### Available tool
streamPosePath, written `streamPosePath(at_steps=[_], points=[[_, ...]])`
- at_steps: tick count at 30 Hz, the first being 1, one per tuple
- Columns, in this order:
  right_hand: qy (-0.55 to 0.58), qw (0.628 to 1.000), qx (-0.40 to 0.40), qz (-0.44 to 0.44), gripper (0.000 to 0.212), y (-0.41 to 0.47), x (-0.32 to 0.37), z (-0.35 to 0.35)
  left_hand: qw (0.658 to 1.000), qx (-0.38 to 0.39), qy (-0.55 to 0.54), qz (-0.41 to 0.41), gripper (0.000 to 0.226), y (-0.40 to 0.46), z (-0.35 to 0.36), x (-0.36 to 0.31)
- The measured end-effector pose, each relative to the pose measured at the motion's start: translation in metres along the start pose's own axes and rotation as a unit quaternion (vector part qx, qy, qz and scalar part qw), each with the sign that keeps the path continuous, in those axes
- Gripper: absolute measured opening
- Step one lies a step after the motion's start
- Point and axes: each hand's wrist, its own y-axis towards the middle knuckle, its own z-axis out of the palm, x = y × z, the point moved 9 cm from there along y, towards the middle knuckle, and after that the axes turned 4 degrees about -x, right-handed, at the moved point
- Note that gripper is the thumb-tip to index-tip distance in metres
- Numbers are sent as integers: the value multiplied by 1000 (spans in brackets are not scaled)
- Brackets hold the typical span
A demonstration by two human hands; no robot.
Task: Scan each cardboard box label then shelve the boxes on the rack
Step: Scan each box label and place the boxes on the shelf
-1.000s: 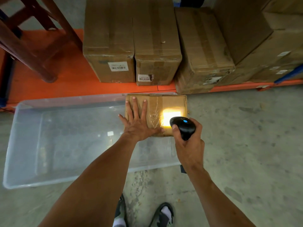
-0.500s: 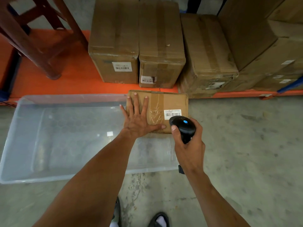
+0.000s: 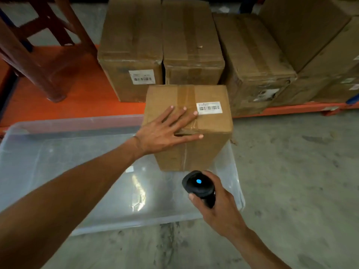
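Concrete floor [image 3: 291, 171], orange rack [image 3: 87, 98] far side
Left hand [image 3: 163, 133] lies flat, fingers spread, on the cardboard box [image 3: 206, 148] in the clear bin [image 3: 58, 162]; right hand [image 3: 219, 208] grips the scanner [image 3: 198, 184] nearer

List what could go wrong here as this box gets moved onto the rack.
1. Only the left hand is on the cardboard box, spread flat on top; the right hand is occupied by the scanner. A one-handed lift could slip or tilt.
2. The box sits inside the clear plastic bin; dragging it could catch the bin's wall.
3. The boxes on the orange rack stand close behind, so it could bump them.
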Motion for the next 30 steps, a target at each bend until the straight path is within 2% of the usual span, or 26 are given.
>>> streamPosePath(at_steps=[2,4,7,10,14,17,21,24,30], points=[[-33,999,33,5,63,22,-27,22,999,11,26,29,78,4,6,8],[-64,996,56,-2,63,52,-52,44,998,21,55,39,79,13,14,18],[-90,994,64,-15,63,98,-83,78,996,24,79,41,103,22,28,33],[-91,993,69,-25,70,130,-113,116,991,-5,124,40,107,28,33,44],[-97,988,119,-29,67,150,-144,163,984,-18,171,-37,107,37,39,58],[-139,980,141,-33,74,154,-161,186,983,-35,170,-67,112,43,42,55],[-144,977,160,-2,75,144,-170,206,977,-2,147,-155,127,39,41,49],[-172,965,196,-2,70,146,-176,219,975,5,149,-165,134,40,44,38],[-186,964,191,7,65,152,-183,226,971,-7,159,-177,133,36,41,31]])
